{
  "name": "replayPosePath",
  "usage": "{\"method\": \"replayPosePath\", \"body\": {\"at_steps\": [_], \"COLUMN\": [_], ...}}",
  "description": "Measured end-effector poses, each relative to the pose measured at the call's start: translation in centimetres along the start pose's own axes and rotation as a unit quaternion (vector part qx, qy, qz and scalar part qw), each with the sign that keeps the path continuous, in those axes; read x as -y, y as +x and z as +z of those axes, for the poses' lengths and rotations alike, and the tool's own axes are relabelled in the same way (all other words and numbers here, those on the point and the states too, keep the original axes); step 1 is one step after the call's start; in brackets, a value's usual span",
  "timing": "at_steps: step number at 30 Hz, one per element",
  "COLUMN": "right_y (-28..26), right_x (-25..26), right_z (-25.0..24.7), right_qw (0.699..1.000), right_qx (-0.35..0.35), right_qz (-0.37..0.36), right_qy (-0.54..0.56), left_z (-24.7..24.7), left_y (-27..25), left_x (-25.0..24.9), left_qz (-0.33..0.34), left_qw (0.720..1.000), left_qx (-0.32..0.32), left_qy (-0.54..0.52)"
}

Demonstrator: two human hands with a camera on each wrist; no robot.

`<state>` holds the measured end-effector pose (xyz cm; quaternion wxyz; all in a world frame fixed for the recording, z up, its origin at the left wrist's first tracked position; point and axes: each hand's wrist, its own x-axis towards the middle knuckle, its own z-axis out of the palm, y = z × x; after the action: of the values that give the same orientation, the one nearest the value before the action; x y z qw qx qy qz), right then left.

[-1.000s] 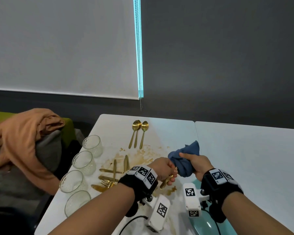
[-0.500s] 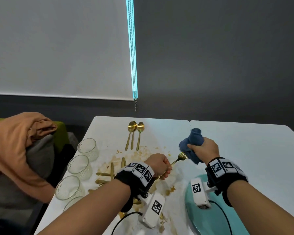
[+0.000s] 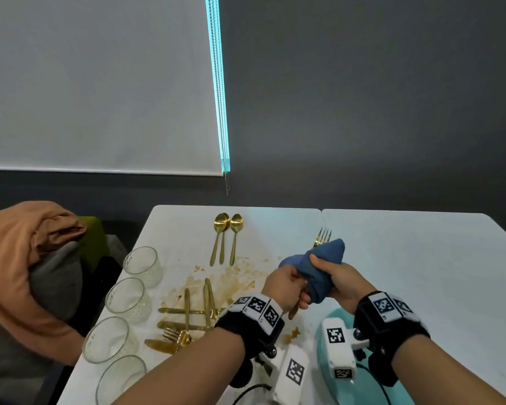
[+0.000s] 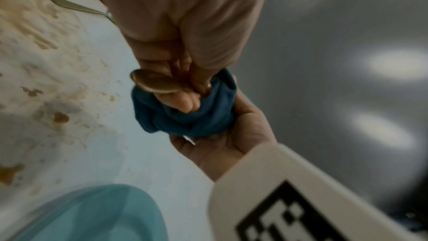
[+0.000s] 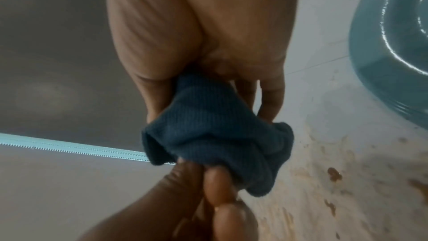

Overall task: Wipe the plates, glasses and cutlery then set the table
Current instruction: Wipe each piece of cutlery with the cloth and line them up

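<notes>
The left hand [image 3: 285, 289] pinches the handle end of a gold fork [image 3: 322, 237], fingers curled around it. The right hand [image 3: 338, 279] clenches a blue cloth [image 3: 319, 267] wrapped around the fork's middle; only the tines stick out past the cloth, above the white table [image 3: 406, 258]. Left of the cloth, three gold spoons [image 3: 225, 238] lie side by side, with brown stains [image 3: 231, 280] below them. A heap of gold cutlery [image 3: 187, 317] lies left of the left hand, next to four glasses [image 3: 126, 299]. A teal plate [image 3: 330, 372] sits under the right wrist.
</notes>
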<state>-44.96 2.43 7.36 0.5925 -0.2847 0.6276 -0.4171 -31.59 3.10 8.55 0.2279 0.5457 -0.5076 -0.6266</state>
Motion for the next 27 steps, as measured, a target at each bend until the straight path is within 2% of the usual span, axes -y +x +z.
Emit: {"method": "replayPosePath", "body": {"at_steps": [5,8,11,15,21,27], "right_y": [1.3,2.2,2.3,2.3,1.2,1.2], "right_x": [0.8,2.0,3.0,2.4,-0.2,-0.7], "right_z": [0.2,-0.3,-0.4,0.7,2.7,1.7], "right_qw": [0.997,0.993,0.993,0.994,0.995,0.981], "right_qx": [-0.072,-0.111,-0.105,-0.105,-0.048,-0.067], "right_qz": [-0.015,-0.025,-0.031,-0.031,-0.022,-0.032], "right_qy": [-0.027,0.011,0.037,0.017,-0.088,-0.179], "left_z": [-0.6,-1.5,-2.2,-2.3,-2.2,-3.3], "left_y": [0.2,0.3,0.6,1.1,1.2,2.1], "left_x": [0.1,1.0,2.0,2.3,2.0,2.6], "left_qz": [0.015,-0.004,-0.019,-0.011,0.011,-0.024], "left_qw": [1.0,0.998,0.998,1.0,1.0,0.998], "left_qx": [0.021,0.031,0.034,0.003,-0.015,0.029], "left_qy": [0.01,0.046,0.039,0.007,-0.01,0.047]}}
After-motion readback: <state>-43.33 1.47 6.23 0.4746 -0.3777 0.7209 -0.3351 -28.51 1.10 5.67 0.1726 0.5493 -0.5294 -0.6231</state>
